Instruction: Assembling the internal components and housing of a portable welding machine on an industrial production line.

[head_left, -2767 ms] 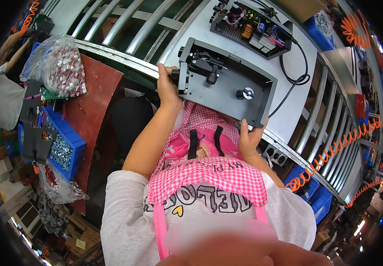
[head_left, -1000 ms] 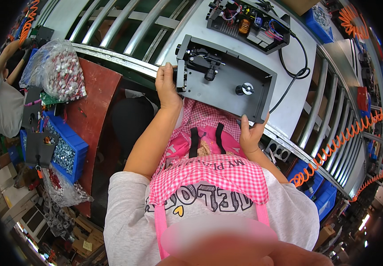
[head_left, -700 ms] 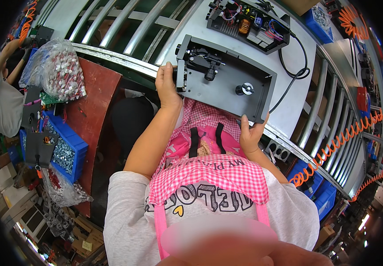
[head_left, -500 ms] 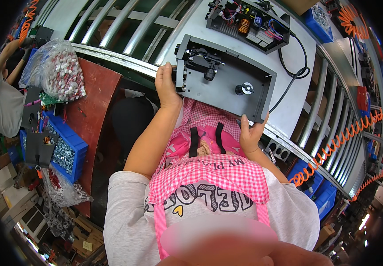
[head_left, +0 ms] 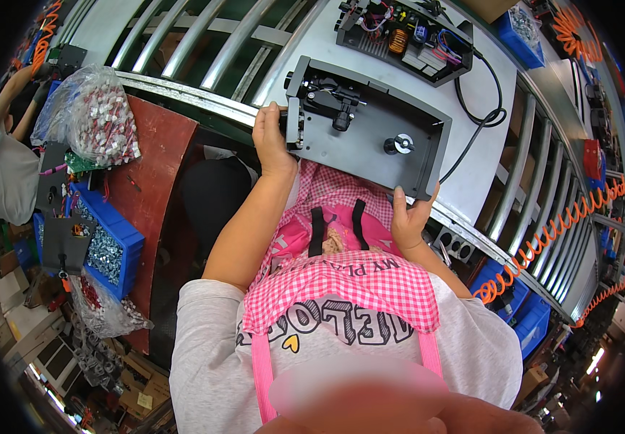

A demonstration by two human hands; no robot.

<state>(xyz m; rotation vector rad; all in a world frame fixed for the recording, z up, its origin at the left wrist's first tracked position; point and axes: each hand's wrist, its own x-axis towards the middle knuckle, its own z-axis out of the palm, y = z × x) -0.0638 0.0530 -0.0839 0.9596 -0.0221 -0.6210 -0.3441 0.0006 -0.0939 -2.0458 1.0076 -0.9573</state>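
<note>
At the worktop (head_left: 482,155), left hand (head_left: 273,145) and right hand (head_left: 409,220) stay clamped, grip unchanged, on a grey case (head_left: 364,142).

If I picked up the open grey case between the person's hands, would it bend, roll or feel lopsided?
The open grey case would probably feel stiff: its walls look straight between left hand and right hand. Its boxy shape makes rolling unlikely. It may feel heavier at its left end, where the black mechanism sits.

Grey short-sleeved shirt (head_left: 207,347), pink checked apron (head_left: 406,300), yellow heart (head_left: 291,343)
</note>
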